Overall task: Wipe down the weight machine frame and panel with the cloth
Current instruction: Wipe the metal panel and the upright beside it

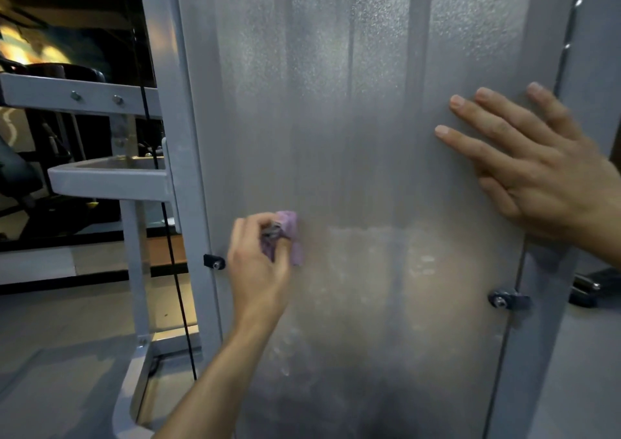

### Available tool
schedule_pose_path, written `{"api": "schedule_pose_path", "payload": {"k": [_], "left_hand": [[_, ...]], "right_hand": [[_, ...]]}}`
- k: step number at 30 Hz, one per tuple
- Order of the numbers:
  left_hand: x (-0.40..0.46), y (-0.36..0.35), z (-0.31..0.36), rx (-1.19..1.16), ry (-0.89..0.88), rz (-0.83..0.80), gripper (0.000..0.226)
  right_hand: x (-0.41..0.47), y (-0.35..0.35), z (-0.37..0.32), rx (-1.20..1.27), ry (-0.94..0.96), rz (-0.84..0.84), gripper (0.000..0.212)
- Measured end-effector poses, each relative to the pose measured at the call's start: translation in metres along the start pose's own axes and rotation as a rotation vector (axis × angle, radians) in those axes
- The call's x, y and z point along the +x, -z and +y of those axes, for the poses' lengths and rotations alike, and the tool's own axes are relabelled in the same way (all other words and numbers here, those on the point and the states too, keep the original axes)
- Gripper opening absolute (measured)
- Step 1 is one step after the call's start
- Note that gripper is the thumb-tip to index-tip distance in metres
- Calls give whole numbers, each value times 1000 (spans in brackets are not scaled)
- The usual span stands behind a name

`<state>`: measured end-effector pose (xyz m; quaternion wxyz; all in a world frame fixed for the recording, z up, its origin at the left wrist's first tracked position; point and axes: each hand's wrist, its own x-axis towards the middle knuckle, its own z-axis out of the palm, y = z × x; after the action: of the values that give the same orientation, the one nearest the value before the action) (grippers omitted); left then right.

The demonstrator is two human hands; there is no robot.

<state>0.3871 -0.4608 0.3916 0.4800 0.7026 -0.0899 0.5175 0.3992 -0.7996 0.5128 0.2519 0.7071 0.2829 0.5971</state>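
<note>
The frosted panel fills most of the view, a tall translucent grey sheet whose long axis runs vertically, leaning slightly leftward toward the top. Its surface is speckled with fine droplets or dust in the upper part, streaked with pale vertical bands, and smeared with cloudy patches lower down. Darker upright bars show faintly through it.

The grey painted metal frame borders the panel on the left as an upright post, with horizontal rails branching off to the left; another grey upright stands at the right edge. A black cable hangs just beside the left post.

The right hand lies flat against the panel near its right edge, fingers straight and spread, pointing up and left, holding nothing.

The left hand is curled round a bunched purple cloth, pressing it against the panel low on the left side, close to the post. The cloth is crumpled, its free fold hanging downward.

Two small black bolted clips fix the panel: the left clip beside the left hand, the right clip below the right hand.
</note>
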Motion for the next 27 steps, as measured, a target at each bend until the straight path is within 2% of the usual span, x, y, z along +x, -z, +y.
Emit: {"api": "schedule_pose_path", "payload": {"k": [1, 3, 5, 7, 9, 11, 14, 15, 16, 18, 20, 21, 23, 25, 27], "left_hand": [[1, -1, 0, -11, 43, 68, 21], [-7, -13, 9, -72, 69, 120, 26], [-24, -29, 22, -145, -9, 3, 38], [-38, -35, 32, -88, -124, -154, 40], [-31, -29, 33, -67, -143, -194, 42], [-14, -18, 24, -89, -67, -92, 40], [4, -10, 12, -78, 95, 120, 17], [1, -16, 13, -75, 103, 142, 20], [-7, -25, 19, -101, 78, 120, 26], [-28, -40, 32, -139, -45, -37, 35], [-39, -43, 39, -51, -187, -207, 38], [-35, -40, 39, -22, -240, -231, 38], [-15, -30, 33, -37, -225, -151, 38], [2, -24, 30, -36, -89, 8, 37], [-3, -32, 37, -28, -62, 41, 38]], "right_hand": [[0, 1, 0, 5, -6, -5, 65], [1, 2, 0, 9, -14, -13, 64], [0, 1, -1, 9, -19, -11, 65], [-1, 1, -1, 10, -19, -14, 65], [-1, 2, 1, 9, -17, -15, 65], [-1, 2, 1, 5, -22, -18, 65], [-1, 1, -1, 12, -29, -21, 65], [-1, 1, -1, 14, -31, -22, 65], [-1, 1, -1, 14, -32, -22, 64], [-2, 1, 0, 12, -31, -26, 64], [-1, 1, 0, 9, -27, -33, 64], [-1, 1, 0, 7, -25, -34, 64], [-1, 1, 0, 1, -26, -37, 65], [-1, 2, 0, 1, -32, -43, 66], [-2, 1, 0, 5, -36, -44, 66]]}}
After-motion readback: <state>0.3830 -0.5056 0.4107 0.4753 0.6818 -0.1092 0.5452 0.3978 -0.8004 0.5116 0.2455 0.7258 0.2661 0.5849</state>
